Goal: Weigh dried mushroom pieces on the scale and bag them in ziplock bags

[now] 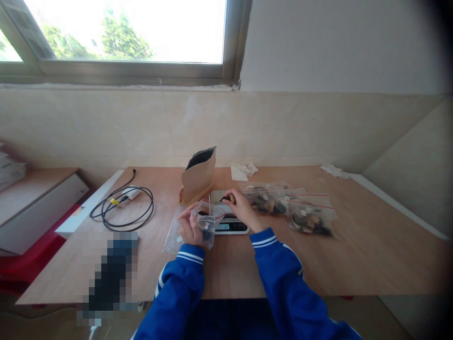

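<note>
My left hand [190, 227] is closed on a clear zip bag [209, 225] with a red seal line; something dark shows near its mouth. Over the kitchen scale [231, 228], my right hand [238, 204] pinches a few dark brown dried pieces [228, 199], whose exact kind I cannot make out. The scale has a lit display at its front, and my right hand hides part of its plate. Another clear bag [170, 238] lies flat under and beside my left hand. Just behind the left hand stands an open brown paper pouch [200, 175] with a dark inside.
Zip bags filled with dark and tan dried pieces [311, 219] lie right of the scale. Crumpled white tissue [247, 170] rests behind it. A coiled black cable [123, 208] with a white adapter [130, 191] is at the left; a blurred-out dark object [111, 274] sits front left.
</note>
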The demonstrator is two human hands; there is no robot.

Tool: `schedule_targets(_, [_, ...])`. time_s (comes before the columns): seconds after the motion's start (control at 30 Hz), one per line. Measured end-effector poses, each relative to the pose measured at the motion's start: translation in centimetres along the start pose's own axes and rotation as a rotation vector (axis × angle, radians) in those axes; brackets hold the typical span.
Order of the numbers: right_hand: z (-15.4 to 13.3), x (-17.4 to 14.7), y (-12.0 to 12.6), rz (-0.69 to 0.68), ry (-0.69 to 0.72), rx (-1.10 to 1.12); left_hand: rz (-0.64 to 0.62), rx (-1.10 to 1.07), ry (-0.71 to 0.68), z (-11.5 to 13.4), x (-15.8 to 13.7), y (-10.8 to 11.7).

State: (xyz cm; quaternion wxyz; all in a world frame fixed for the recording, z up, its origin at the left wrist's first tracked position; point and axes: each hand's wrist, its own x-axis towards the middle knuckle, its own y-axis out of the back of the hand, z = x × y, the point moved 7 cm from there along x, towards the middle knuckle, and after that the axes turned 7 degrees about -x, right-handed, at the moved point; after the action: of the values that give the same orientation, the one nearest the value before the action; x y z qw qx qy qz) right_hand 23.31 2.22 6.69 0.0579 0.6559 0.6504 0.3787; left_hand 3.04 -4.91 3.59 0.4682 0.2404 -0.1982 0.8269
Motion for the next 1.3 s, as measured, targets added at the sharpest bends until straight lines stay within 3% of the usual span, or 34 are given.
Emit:
schedule_targets(0.1, [-3.7,0.2,0.7,-0.036,0.042,0.037,-0.003,-0.012,-0.017,-0.1,-0.1,0.0])
schedule_targets(0.23, [-7.8,-0.3,0.2,-0.287,0.113,0.087,-0.003,-0.086,-0.028,0.0,-0.2,-0.1])
schedule_targets(0.3, [-9.0,-0.7,0.3,-0.331,0.159,0.103,0.014,-0.125,-0.034,0.2,-0.2,0.0])
schedule_targets(0.47, [-9.9,-0.8,0.5,-0.238,0.175,0.078,0.024,-0.151,-0.042,0.5,-0.3,-0.1])
schedule_targets(0.67, [-11.1,-1.1,-1.0,-0.28,0.198,0.077,0.022,-0.148,-0.045,0.4,-0.2,0.0])
schedule_targets(1.03, [-11.8,-1.0,-1.7,-0.207,0.195,0.029,0.034,-0.154,-0.023,-0.1,-0.4,0.1])
schedule_targets(1.13, [-12.6,-1.1,-1.7,-0.208,0.221,0.123,0.071,-0.19,-0.006,-0.5,-0.4,0.2])
schedule_targets(1.2, [-12.7,-1.1,-1.0,-0.168,0.234,0.201,0.089,-0.223,-0.016,-0.6,-0.3,0.2])
schedule_targets(1.3, [-11.5,-1.8,1.0,-0.003,0.202,0.221,0.11,-0.26,-0.042,-0.4,-0.3,0.2])
